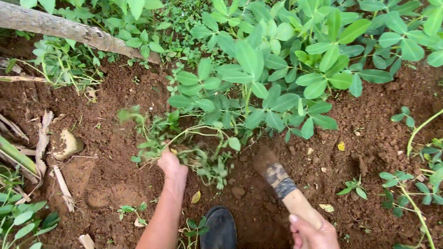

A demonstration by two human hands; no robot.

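Observation:
My left hand [170, 165] is closed around a bunch of thin green weed stems [184, 143] low over the red-brown soil, just in front of a large leafy green plant [277, 74]. My right hand [311, 233] grips the pale wooden handle of a small digging tool [281, 182]. The tool's soil-caked blade [264, 160] points into the ground at the base of the leafy plant, right of the weeds. My left forearm reaches in from the bottom edge.
A black boot toe [220, 228] stands on the soil between my arms. A grey log [69, 30] lies across the top left. A pale stone [67, 145] and dry husks lie at left. More green plants [415, 184] grow at right.

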